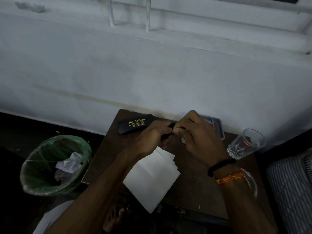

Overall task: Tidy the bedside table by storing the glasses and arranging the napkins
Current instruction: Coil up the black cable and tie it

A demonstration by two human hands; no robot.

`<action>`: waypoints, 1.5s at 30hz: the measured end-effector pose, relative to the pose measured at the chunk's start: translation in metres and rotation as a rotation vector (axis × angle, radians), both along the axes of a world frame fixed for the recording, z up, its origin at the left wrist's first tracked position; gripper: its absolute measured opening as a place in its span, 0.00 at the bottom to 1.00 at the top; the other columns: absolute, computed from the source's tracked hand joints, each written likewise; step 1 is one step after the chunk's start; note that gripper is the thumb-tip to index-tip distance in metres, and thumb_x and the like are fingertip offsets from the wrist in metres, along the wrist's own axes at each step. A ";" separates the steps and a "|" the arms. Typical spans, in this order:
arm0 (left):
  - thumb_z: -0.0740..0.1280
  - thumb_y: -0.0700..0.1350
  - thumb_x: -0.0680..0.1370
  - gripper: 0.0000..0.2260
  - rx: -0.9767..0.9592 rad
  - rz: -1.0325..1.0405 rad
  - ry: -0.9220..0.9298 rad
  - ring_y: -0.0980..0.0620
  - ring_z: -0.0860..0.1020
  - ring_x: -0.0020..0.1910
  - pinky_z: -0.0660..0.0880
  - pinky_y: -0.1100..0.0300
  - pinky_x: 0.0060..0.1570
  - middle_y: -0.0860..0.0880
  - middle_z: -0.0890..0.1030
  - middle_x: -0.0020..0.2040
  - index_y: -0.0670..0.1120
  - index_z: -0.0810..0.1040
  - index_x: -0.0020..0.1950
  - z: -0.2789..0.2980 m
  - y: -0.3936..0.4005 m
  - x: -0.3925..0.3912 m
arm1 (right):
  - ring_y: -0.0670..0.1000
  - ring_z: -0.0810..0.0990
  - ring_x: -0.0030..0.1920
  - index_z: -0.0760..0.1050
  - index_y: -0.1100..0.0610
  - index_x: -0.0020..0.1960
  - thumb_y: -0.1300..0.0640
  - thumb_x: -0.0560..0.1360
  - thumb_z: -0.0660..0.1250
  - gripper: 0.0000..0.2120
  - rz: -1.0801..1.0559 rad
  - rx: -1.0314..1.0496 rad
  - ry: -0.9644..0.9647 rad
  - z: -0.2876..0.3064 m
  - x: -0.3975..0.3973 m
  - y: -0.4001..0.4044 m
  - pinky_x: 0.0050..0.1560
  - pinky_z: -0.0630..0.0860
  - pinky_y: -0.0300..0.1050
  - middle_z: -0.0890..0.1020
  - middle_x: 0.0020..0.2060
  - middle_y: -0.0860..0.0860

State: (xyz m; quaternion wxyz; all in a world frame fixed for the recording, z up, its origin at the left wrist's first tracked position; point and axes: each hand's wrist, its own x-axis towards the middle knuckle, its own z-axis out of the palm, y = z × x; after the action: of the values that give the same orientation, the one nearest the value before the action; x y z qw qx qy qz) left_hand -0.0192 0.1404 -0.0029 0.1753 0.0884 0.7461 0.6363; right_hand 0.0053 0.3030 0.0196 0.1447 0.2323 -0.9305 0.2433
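Note:
Both hands meet over the back of the dark wooden bedside table (194, 191). My left hand (150, 139) and my right hand (195, 134) together grip a dark thing, apparently the glasses (171, 125), which are mostly hidden by the fingers. A black glasses case (135, 124) with gold lettering lies shut at the back left of the table, just left of my left hand. A stack of white napkins (152, 179) lies slightly fanned on the table under my left forearm.
A grey tray (218, 125) stands at the back right behind my right hand. A clear drinking glass (244, 144) stands at the table's right edge. A green-lined bin (55, 164) with crumpled paper sits on the floor to the left. Striped bedding (290, 186) lies to the right.

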 end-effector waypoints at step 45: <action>0.60 0.41 0.83 0.11 -0.180 -0.005 0.426 0.56 0.78 0.39 0.79 0.65 0.39 0.47 0.80 0.46 0.43 0.79 0.60 -0.018 -0.014 0.003 | 0.48 0.80 0.47 0.81 0.57 0.54 0.56 0.81 0.59 0.12 -0.066 -0.165 -0.134 -0.028 -0.014 0.009 0.50 0.75 0.43 0.84 0.46 0.49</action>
State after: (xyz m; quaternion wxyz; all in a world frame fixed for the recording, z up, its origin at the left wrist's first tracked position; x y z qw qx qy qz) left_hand -0.0164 0.1261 -0.0207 0.0226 0.2067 0.8197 0.5337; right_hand -0.0087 0.3120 -0.0081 0.1087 0.1723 -0.9221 0.3291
